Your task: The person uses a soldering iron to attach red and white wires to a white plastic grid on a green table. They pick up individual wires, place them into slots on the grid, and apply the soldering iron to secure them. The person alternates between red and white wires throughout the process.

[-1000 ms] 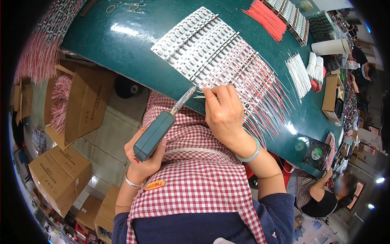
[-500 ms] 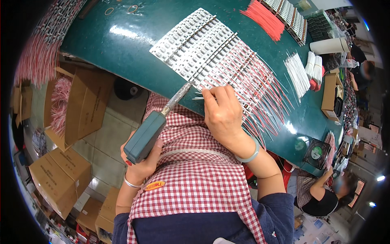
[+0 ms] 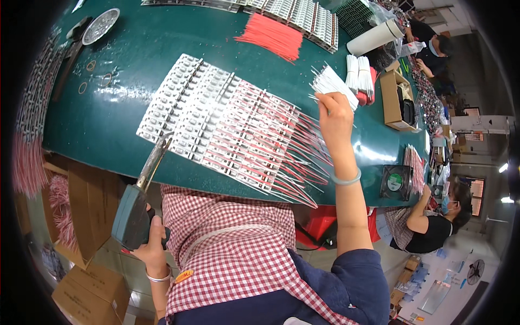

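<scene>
My left hand (image 3: 154, 246) is wrapped round the handle of a dark green soldering gun (image 3: 129, 214). Its long metal tip reaches the lower left edge of a panel of small white parts in rows (image 3: 176, 105). Red and white wires (image 3: 303, 162) lie across the panel's right part and hang past its edge. My right hand (image 3: 337, 116), arm stretched out, pinches at the near end of a loose pile of white wires (image 3: 331, 80). A thin white end sticks out left of the fingertips; how many wires they hold is hard to see.
A red wire pile (image 3: 271, 37) lies at the back near more panels (image 3: 298, 19). Tied white bundles (image 3: 359, 75), a white bottle (image 3: 374, 37), an open box (image 3: 394, 100) and a small fan (image 3: 395, 182) stand right. A metal dish (image 3: 101, 26) is far left. Co-workers sit at right.
My right hand has moved from the panel's near edge out right to the white wire pile. The view has shifted; the soldering gun stays in my left hand, its tip still by the panel edge.
</scene>
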`<action>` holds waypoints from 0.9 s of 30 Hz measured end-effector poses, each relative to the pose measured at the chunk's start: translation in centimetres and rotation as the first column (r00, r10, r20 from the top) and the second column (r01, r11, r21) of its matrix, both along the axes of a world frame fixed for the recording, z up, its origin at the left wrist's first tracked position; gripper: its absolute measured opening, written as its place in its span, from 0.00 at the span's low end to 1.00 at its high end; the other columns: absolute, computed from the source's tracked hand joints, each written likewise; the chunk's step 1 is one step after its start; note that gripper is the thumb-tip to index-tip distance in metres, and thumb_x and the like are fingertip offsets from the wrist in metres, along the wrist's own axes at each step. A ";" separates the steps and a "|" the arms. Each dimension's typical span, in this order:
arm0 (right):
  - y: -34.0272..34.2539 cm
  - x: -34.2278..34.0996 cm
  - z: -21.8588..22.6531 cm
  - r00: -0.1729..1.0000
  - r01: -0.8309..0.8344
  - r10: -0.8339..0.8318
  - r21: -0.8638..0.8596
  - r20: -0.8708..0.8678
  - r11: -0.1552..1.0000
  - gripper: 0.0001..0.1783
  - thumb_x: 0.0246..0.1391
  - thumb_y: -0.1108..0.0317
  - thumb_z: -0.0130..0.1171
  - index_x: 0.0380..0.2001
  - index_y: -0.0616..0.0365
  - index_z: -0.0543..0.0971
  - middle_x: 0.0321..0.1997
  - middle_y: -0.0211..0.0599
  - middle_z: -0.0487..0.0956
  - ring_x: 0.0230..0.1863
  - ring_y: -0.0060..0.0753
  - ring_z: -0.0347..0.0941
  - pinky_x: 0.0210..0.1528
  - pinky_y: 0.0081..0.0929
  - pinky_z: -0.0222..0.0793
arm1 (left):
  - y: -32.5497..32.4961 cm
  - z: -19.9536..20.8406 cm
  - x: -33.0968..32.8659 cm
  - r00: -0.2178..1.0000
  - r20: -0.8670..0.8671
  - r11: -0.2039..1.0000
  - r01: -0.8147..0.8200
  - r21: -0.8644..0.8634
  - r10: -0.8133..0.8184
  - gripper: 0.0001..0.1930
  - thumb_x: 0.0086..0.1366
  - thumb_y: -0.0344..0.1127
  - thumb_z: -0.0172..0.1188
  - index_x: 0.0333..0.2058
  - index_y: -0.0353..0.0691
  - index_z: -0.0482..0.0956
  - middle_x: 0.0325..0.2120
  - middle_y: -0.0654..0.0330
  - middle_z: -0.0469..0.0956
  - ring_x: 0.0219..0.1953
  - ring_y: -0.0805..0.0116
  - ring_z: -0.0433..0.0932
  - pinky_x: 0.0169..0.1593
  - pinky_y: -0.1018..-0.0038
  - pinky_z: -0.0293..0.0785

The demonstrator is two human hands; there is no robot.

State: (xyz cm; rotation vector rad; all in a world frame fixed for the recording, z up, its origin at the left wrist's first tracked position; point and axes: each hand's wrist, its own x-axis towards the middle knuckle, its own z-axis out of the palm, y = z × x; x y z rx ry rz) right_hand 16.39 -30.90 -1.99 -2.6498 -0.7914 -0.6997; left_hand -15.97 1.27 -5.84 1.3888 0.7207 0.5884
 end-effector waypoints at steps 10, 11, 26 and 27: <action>7.8 7.0 -0.7 0.961 -0.260 0.267 0.089 -0.078 0.962 0.16 0.43 0.76 0.70 0.40 0.60 0.84 0.40 0.39 0.78 0.46 0.44 0.74 0.48 0.37 0.73 | 1.6 4.1 3.6 0.999 -0.023 0.999 0.023 0.036 -0.023 0.20 0.61 0.19 0.63 0.53 0.29 0.75 0.42 0.54 0.81 0.22 0.78 0.73 0.24 0.80 0.69; 9.3 8.1 -1.1 0.947 -0.311 0.315 0.063 -0.058 0.948 0.16 0.43 0.76 0.70 0.40 0.61 0.83 0.40 0.39 0.78 0.46 0.44 0.74 0.48 0.37 0.73 | 1.3 4.7 4.3 0.999 -0.027 0.999 0.027 0.031 -0.027 0.20 0.61 0.19 0.64 0.52 0.29 0.76 0.41 0.54 0.81 0.22 0.78 0.73 0.24 0.80 0.69; 14.6 14.0 -4.4 0.974 -0.163 0.175 -0.092 0.141 0.982 0.08 0.42 0.79 0.59 0.28 0.57 0.79 0.31 0.36 0.76 0.37 0.42 0.74 0.39 0.35 0.74 | 2.3 4.3 8.7 0.999 0.005 0.998 0.046 0.040 -0.046 0.20 0.58 0.16 0.61 0.51 0.28 0.75 0.45 0.49 0.81 0.19 0.75 0.73 0.20 0.80 0.68; 14.5 13.9 -4.1 0.970 -0.178 0.190 -0.091 0.149 0.980 0.08 0.42 0.79 0.59 0.28 0.57 0.79 0.31 0.36 0.76 0.37 0.42 0.74 0.38 0.36 0.74 | 2.4 4.4 8.9 0.999 0.010 0.998 0.041 0.043 -0.042 0.20 0.58 0.15 0.61 0.51 0.28 0.75 0.45 0.49 0.81 0.19 0.75 0.72 0.20 0.80 0.68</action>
